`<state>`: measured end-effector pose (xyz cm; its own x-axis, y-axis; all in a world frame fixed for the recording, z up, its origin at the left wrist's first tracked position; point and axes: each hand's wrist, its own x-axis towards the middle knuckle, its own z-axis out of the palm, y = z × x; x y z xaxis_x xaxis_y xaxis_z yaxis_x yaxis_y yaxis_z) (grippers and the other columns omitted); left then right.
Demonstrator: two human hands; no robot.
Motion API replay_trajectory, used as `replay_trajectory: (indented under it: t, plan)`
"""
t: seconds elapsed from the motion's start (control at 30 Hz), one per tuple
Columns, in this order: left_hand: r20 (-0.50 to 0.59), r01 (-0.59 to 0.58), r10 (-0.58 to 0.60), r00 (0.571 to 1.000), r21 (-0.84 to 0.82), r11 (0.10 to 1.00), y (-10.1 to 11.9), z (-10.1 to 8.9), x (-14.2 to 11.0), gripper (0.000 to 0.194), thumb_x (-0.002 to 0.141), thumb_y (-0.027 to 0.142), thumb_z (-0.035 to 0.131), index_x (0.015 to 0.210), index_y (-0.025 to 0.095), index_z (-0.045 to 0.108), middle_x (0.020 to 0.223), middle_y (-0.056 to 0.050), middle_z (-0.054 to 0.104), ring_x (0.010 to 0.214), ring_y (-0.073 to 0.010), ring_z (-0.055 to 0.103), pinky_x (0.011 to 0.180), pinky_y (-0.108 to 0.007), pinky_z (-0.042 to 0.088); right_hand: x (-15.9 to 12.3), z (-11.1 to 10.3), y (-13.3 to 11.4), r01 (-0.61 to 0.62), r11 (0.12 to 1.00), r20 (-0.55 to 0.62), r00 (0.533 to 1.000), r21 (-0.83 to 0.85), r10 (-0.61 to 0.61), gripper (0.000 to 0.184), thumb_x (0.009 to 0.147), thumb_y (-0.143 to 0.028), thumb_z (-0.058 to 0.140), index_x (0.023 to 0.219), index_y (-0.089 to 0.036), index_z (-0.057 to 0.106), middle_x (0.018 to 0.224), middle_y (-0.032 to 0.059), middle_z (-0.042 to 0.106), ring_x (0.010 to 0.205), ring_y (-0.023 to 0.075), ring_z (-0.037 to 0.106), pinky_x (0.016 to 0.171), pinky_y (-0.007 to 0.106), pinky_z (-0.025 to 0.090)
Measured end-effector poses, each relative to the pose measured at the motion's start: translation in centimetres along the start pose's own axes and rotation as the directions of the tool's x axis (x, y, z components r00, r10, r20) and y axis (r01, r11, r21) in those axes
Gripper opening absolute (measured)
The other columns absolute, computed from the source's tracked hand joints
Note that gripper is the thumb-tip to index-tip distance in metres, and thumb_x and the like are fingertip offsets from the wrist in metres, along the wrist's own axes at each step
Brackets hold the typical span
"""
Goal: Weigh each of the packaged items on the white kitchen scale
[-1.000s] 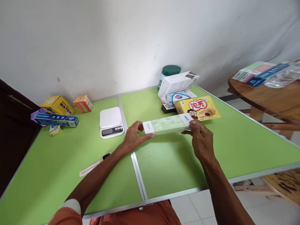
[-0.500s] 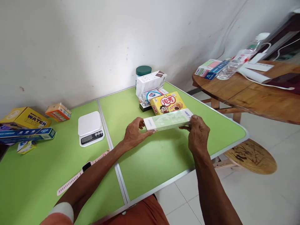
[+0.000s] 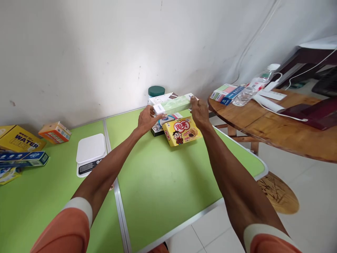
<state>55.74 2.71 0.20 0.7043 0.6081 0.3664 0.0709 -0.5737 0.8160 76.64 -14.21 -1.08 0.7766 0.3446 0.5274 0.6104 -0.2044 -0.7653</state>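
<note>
a long pale green box (image 3: 173, 105) is held up by its two ends, the left one gripped by the left hand (image 3: 146, 120), the right one by the right hand (image 3: 200, 111). it is held over the desk (image 3: 163, 182), toward the far right corner, and a white box (image 3: 160, 99) is partly hidden behind it. a tilted yellow box (image 3: 181, 131) is seen just below. near the far edge, an orange box (image 3: 54, 133) is seen farther left.
</note>
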Motion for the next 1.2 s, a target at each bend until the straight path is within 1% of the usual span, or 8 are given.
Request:
replay_trajectory:
  t: [0.2,0.43,0.63,0.77,0.87,1.0,1.07,1.2]
  plan:
    - [-0.002,0.085,-0.086,0.996,0.057,0.995,-3.6,1.7,0.7,0.047,0.078,0.046,0.097,0.1,0.022,0.063,0.108,-0.012,0.081,0.089,-0.0271,0.074,0.079,-0.042,0.059,0.4,1.7,2.0,-0.124,0.981,0.194,0.969,-0.149,0.152,0.091,0.08,-0.112,0.033,0.081,-0.026,0.061,0.091,0.0217,0.074,0.102,0.0402,0.068,0.099,0.057,0.053]
    - [0.074,0.134,-0.143,0.987,0.11,0.985,-2.4,1.2,0.3,0.064,0.082,0.054,0.093,0.126,0.019,0.061,0.13,-0.021,0.077,0.114,-0.0366,0.075,0.094,-0.049,0.059,-0.4,1.0,0.1,-0.102,0.953,0.182,0.97,-0.286,0.159,0.068,0.101,-0.087,0.034,0.077,-0.027,0.054,0.102,0.0229,0.074,0.107,0.0393,0.068,0.105,0.06,0.052]
    - [0.205,0.086,-0.122,0.971,0.177,0.98,1.5,-4.0,-6.1,0.079,0.092,0.058,0.084,0.152,0.017,0.053,0.146,-0.021,0.069,0.12,-0.0327,0.074,0.104,-0.048,0.06,-2.3,-0.4,-4.4,0.027,0.93,0.024,1.0,-0.365,-0.02,0.052,0.107,-0.061,0.045,0.11,-0.015,0.069,0.126,0.0281,0.073,0.129,0.0429,0.066,0.117,0.066,0.046]
    - [0.302,-0.087,0.053,0.952,0.099,0.991,2.6,-9.3,-13.9,0.061,0.098,0.054,0.079,0.146,0.02,0.063,0.141,-0.016,0.071,0.114,-0.0275,0.075,0.1,-0.044,0.063,-5.9,0.5,-8.6,0.291,0.934,0.104,0.956,-0.208,-0.275,0.058,0.108,-0.065,0.045,0.122,-0.019,0.078,0.128,0.0259,0.074,0.114,0.042,0.072,0.09,0.06,0.062]
    - [0.205,-0.108,0.086,0.975,0.096,0.99,2.1,-14.1,-19.7,0.053,0.1,0.051,0.078,0.142,0.021,0.067,0.133,-0.014,0.074,0.109,-0.0241,0.076,0.094,-0.039,0.065,-9.2,2.7,-12.7,0.429,0.902,0.201,0.889,-0.051,-0.411,0.049,0.107,-0.062,0.053,0.123,-0.025,0.08,0.121,0.0206,0.076,0.102,0.0404,0.076,0.081,0.059,0.065]
    - [-0.162,-0.076,0.116,0.98,0.235,0.969,0.4,-21.4,-26.4,0.04,0.105,0.047,0.073,0.136,0.022,0.07,0.12,-0.01,0.077,0.098,-0.0196,0.077,0.084,-0.035,0.067,-14.4,7.2,-19.0,0.533,0.825,0.38,0.734,0.189,-0.562,0.039,0.11,-0.058,0.053,0.117,-0.03,0.079,0.114,0.0136,0.078,0.087,0.0332,0.076,0.082,0.055,0.067]
    - [-0.361,-0.01,0.142,0.922,0.344,0.939,-0.7,-25.1,-29.3,0.035,0.107,0.045,0.071,0.133,0.022,0.071,0.116,-0.01,0.078,0.095,-0.0186,0.076,0.08,-0.034,0.066,-17.4,10.0,-21.8,0.54,0.768,0.477,0.604,0.345,-0.638,0.035,0.111,-0.053,0.055,0.115,-0.026,0.078,0.113,0.0131,0.079,0.091,0.0313,0.078,0.081,0.05,0.068]
    - [-0.654,0.2,0.185,0.733,0.468,0.861,-3.4,-32.7,-33.2,0.035,0.105,0.043,0.071,0.132,0.022,0.071,0.118,-0.01,0.076,0.101,-0.0214,0.074,0.086,-0.036,0.064,-23.5,16.5,-26.5,0.432,0.732,0.628,0.383,0.527,-0.678,0.029,0.111,-0.042,0.056,0.118,-0.022,0.076,0.119,0.014,0.078,0.108,0.0318,0.078,0.094,0.05,0.067]
